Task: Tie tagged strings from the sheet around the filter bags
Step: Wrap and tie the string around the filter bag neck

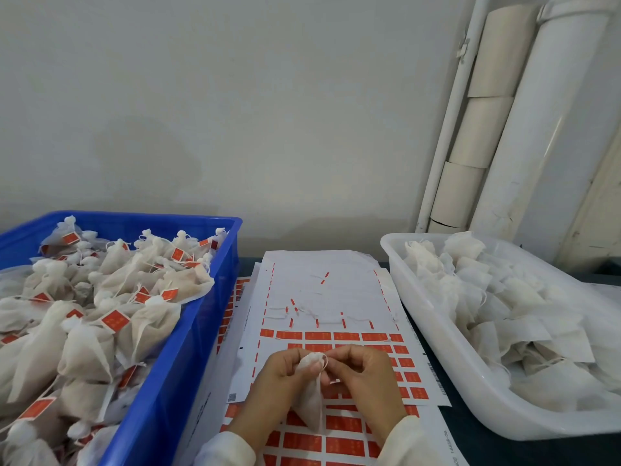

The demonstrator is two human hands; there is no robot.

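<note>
A white filter bag (311, 403) hangs between my two hands over the sheet of orange tags (336, 338). My left hand (272, 381) grips the bag's gathered neck. My right hand (363, 375) pinches a thin white string (324, 363) looped at that neck. The string's tag is hidden by my fingers. The upper half of the sheet is stripped, with a few loose strings and orange slivers lying on it.
A blue crate (188, 331) at the left holds several tied bags with orange tags. A white tray (447, 344) at the right holds several untied bags. More tag sheets lie under the top one. White pipes (524, 129) stand against the wall.
</note>
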